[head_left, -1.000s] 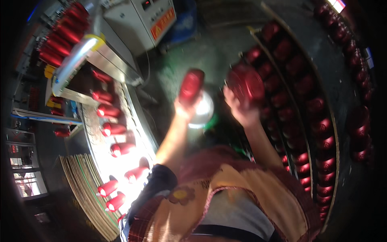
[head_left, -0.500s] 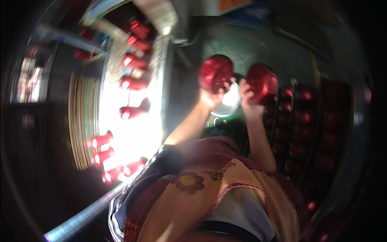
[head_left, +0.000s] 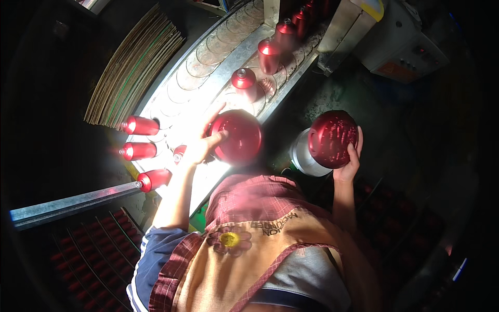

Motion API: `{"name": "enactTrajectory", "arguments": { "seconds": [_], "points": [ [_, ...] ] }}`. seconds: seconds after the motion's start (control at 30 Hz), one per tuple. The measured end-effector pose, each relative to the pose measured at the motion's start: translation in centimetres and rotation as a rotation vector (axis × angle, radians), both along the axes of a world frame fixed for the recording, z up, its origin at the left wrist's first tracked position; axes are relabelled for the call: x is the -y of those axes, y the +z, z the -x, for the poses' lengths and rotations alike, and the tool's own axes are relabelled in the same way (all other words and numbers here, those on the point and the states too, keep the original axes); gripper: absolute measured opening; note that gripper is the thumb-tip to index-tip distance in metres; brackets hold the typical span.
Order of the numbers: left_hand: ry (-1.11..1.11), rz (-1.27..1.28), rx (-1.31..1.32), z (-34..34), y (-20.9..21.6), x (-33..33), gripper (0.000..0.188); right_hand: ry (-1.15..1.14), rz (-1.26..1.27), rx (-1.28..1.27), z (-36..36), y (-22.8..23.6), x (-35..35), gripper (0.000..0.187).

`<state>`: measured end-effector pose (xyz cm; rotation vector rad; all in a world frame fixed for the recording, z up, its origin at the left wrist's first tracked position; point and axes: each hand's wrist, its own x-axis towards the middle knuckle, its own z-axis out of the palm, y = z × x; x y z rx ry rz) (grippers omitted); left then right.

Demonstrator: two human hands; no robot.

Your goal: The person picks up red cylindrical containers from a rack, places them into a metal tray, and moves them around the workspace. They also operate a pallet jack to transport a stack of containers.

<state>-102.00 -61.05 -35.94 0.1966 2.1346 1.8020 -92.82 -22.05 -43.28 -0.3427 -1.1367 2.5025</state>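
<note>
A red bottle in each hand over the lit conveyor

Your left hand (head_left: 200, 148) fingers clasp a red bottle (head_left: 236, 136); your right hand (head_left: 351, 158) grips another red bottle (head_left: 332, 139); set down carelessly, either could topple the standing bottles (head_left: 244, 80) near the conveyor (head_left: 208, 67) edge.

Dim workshop, dark at picture's rim. Harsh white light on curved metal conveyor table (head_left: 218, 67), glare strongest near its lower end. Stack of flat cardboard sheets (head_left: 132, 67) just beside table's left edge. Grey control cabinet (head_left: 403, 39) beyond table's far end, upper right. Steel rail (head_left: 73, 205) along lower left. Dark grimy floor (head_left: 332, 88) right of table. Racks with red pieces (head_left: 86, 260) in shadow, lower left.
</note>
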Motion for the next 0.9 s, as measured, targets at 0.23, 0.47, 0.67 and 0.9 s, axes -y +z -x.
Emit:
{"name": "enactTrajectory", "arguments": {
  "seconds": [0.23,0.47,0.67,0.9],
  "points": [
    [0.488,0.595,-0.392,11.9,-3.3,10.4,0.057,0.042,-1.158,-0.138,11.6,-2.8,14.6,0.051],
    [0.655,0.698,-0.421,25.1,-14.2,12.2,0.064,0.192,-1.393,-0.379,20.0,-10.7,22.8,0.042],
    [0.621,0.677,-0.313,23.2,-19.6,13.4,0.072,0.296,-1.573,-0.227,20.4,-14.5,22.8,0.047],
    [0.456,1.050,-0.392,21.3,-20.8,15.1,0.085,0.283,-1.619,-0.224,22.2,-12.1,20.8,0.054]
  ]
}}
